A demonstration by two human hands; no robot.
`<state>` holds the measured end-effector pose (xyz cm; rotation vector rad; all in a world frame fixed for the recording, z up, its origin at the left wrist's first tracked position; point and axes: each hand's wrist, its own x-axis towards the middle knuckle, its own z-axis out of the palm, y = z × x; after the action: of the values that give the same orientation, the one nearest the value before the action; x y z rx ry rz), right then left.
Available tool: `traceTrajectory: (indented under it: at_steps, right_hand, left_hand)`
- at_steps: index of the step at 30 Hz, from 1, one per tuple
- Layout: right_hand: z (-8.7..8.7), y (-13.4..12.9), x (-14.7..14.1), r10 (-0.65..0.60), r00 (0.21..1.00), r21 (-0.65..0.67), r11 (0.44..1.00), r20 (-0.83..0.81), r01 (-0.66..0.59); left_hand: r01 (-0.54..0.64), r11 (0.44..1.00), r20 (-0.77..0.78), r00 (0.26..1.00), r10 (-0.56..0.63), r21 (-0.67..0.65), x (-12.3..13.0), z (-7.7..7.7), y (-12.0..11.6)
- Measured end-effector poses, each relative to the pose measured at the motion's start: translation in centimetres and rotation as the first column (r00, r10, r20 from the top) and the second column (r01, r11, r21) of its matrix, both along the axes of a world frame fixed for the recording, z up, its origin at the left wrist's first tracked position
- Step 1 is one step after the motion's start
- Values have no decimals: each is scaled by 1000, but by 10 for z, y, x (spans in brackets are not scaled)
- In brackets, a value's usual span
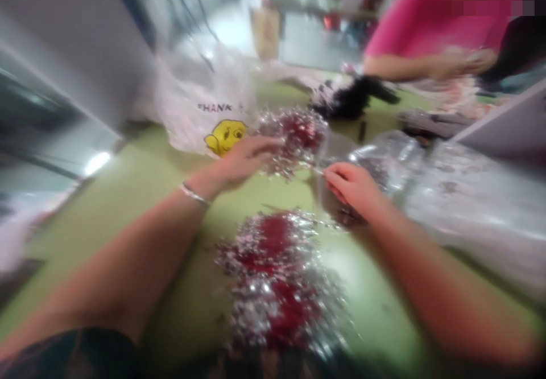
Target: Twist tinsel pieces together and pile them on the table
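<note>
Table (140, 168): green
Left hand (249, 156): fingers loosely extended, touching a red-and-silver tinsel bunch (302, 128)
Right hand (352, 185): fingertips pinched, contents too blurred to tell
Tinsel pile (277, 279): on the table, nearer the body
Bag (183, 97): white, behind left hand
Co-worker (430, 29): pink top, far right

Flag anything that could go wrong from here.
The far tinsel bundle, close to the left hand, sits near the printed plastic bag, so strands might snag there. The clear plastic beside the right hand could get in its way. The near tinsel lies between the forearms, which might brush it.
</note>
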<state>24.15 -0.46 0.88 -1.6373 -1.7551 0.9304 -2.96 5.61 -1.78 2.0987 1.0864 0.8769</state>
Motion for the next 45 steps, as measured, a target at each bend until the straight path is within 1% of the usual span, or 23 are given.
traceTrajectory:
  at_steps: [3,5,7,9,10,11,12,13,14,15,16,18,20,21,23,26,28,32,36,38,42,44,45]
  right_hand:
    - [4,0,4,90,996,7,996,-4,-90]
    - [11,-2,5,224,975,3,975,-1,-224]
    - [19,-5,6,391,920,-50,919,11,-390]
    - [26,-10,5,559,829,-161,819,8,-551]
    - [27,-11,4,615,789,-202,773,8,-601]
    - [27,-11,4,636,771,-214,757,26,-618]
    - [26,-9,5,619,782,-190,778,72,-598]
    - [23,-6,7,557,818,-126,830,145,-543]
    - [20,-2,10,446,864,-31,891,233,-452]
    - [15,3,14,314,893,72,933,323,-354]
    - [10,9,19,197,890,158,946,411,-282]
    - [1,17,27,49,807,230,947,588,-224]
    - [-6,22,31,-9,685,235,942,728,-238]
    - [-8,22,31,-15,632,225,941,775,-253]
    - [-11,20,27,-4,565,197,939,825,-281]
    - [-12,16,17,33,532,166,932,846,-322]
    - [-11,15,14,56,529,149,930,847,-337]
    - [-4,14,20,137,572,113,918,809,-380]
    - [-2,15,27,308,557,57,838,772,-542]
    - [-4,16,27,332,553,59,818,764,-572]
    - [-9,18,23,295,592,98,836,750,-541]
    - [-8,17,21,250,658,142,865,711,-482]
    - [-6,15,20,218,712,179,881,667,-437]
  left_hand:
    - [23,999,-107,994,-17,48,5,-6,0]
    - [-2,993,-136,991,18,116,11,-6,-2]
    - [-10,982,-185,982,45,188,17,-4,-5]
    - [-5,969,-278,958,76,247,23,-2,-8]
    - [-4,964,-331,939,96,268,26,-1,-9]
    - [-5,959,-383,916,118,282,29,0,-11]
    - [-8,957,-430,893,137,289,33,0,-13]
    - [-10,956,-468,870,152,292,37,0,-14]
    - [-14,956,-496,853,164,293,40,-1,-16]
    - [-23,956,-508,843,176,292,42,-2,-16]
    - [-36,956,-506,843,186,290,44,-4,-17]
    - [-64,958,-459,867,192,280,45,-8,-16]
    - [-83,964,-392,902,180,251,43,-12,-14]
    - [-90,967,-359,917,174,240,42,-13,-13]
    - [-99,964,-309,935,175,245,41,-14,-12]
    - [-103,953,-250,952,177,284,42,-11,-14]
    - [-115,958,-191,967,168,262,43,-8,-17]
    - [-169,979,-75,981,178,110,43,-3,-23]
    - [-166,985,-16,986,165,-48,44,-4,-27]
    - [-155,983,23,987,158,-103,45,-6,-27]
    - [-144,974,61,986,156,-173,45,-7,-27]
    - [-131,977,53,989,142,-168,45,-6,-28]
    - [-121,980,47,990,129,-158,46,-5,-30]
